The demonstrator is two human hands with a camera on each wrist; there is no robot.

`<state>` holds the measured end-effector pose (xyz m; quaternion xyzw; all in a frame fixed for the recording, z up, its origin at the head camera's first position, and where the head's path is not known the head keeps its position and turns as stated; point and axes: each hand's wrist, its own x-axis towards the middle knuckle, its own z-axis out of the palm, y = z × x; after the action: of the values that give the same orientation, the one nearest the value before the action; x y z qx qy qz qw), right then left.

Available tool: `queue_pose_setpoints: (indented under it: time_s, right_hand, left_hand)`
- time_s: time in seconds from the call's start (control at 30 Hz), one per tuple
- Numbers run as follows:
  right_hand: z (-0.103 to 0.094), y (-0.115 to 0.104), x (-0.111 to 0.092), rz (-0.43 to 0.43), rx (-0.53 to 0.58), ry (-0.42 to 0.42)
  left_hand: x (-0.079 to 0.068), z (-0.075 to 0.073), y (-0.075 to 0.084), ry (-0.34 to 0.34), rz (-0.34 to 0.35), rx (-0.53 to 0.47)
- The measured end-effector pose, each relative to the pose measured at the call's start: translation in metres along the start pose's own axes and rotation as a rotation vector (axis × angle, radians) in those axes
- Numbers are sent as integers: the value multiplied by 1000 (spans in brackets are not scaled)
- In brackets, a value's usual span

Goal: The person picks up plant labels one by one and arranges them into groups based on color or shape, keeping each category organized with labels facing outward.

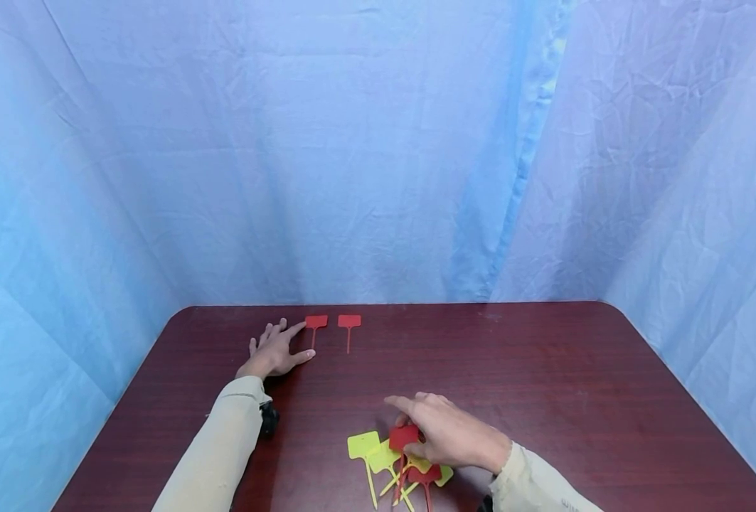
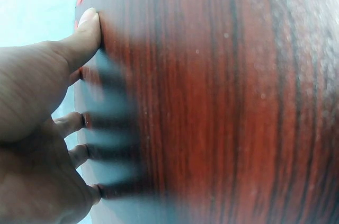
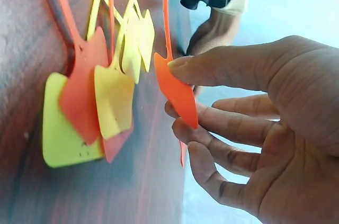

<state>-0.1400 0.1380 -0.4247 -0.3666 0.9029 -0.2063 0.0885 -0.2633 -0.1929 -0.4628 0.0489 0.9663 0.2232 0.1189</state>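
Near the table's far edge, two red plastic tags with thin stems lie side by side: the left red tag (image 1: 316, 321) and the right red tag (image 1: 349, 321). My left hand (image 1: 274, 353) rests with spread fingers beside the left one; its index fingertip reaches the tag's edge and its thumb is by the stem. In the right wrist view, my right hand (image 3: 249, 113) pinches another red tag (image 3: 177, 91) between thumb and fingers, lifted off the table. Under and beside that hand lies a loose pile of tags, including a yellow tag (image 1: 363, 445) and a red tag (image 1: 425, 474).
A dark reddish wood-grain table (image 1: 531, 370) spans the space. Pale blue cloth (image 1: 365, 156) hangs behind it and along both sides. The pile's stems cross one another near the front edge.
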Motion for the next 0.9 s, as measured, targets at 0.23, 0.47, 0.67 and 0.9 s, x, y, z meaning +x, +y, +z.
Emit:
queue_pose_setpoints:
  time_s: [0.23,0.47,0.67,0.9]
  right_hand:
    - [-8,7,-1,-21,48,33]
    - [-10,16,1,-151,108,242]
    - [-11,21,7,-254,128,412]
    - [-13,23,13,-295,177,518]
  left_hand:
    - [0,-1,1,-1,-5,-2]
    - [0,-1,2,-4,-2,3]
    - [0,-1,1,-2,-4,2]
    - [0,-1,1,-5,-2,1]
